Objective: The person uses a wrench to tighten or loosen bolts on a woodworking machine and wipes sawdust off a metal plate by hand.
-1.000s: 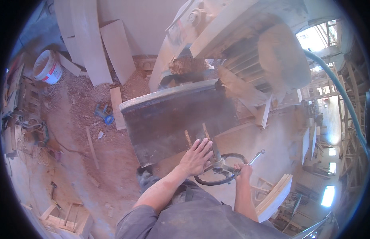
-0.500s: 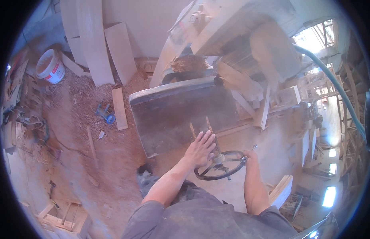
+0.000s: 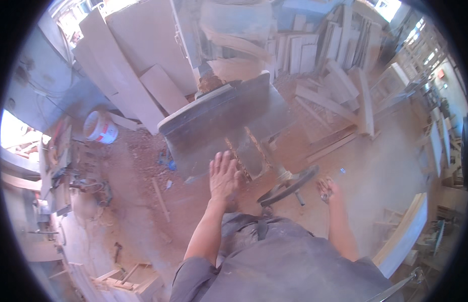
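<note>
A dark, flat metal machine table (image 3: 193,136) tilts in front of me, with two sawdust-filled slots (image 3: 254,141) running toward its near edge. My left hand (image 3: 224,178) is open at that edge, palm down, fingers stretched and slightly apart; whether it touches the metal I cannot tell. Below the table, to the right, a black handwheel (image 3: 289,186) with a short crank handle (image 3: 300,199) is seen nearly edge-on. Just right of the wheel and apart from it is my right hand (image 3: 328,190). Its fingers are curled around something small and shiny that I cannot make out.
Boards (image 3: 128,75) lean on the wall behind the machine. A white bucket (image 3: 100,128) stands at the left on a sawdust-covered floor. Loose planks (image 3: 339,95) lie to the right, and a pale board (image 3: 405,236) stands near my right arm. Dust hazes the air.
My right hand has left the handwheel's rim and is now to its right. The left hand has shifted left, away from the wheel. My view has turned, bringing in more of the back wall.
</note>
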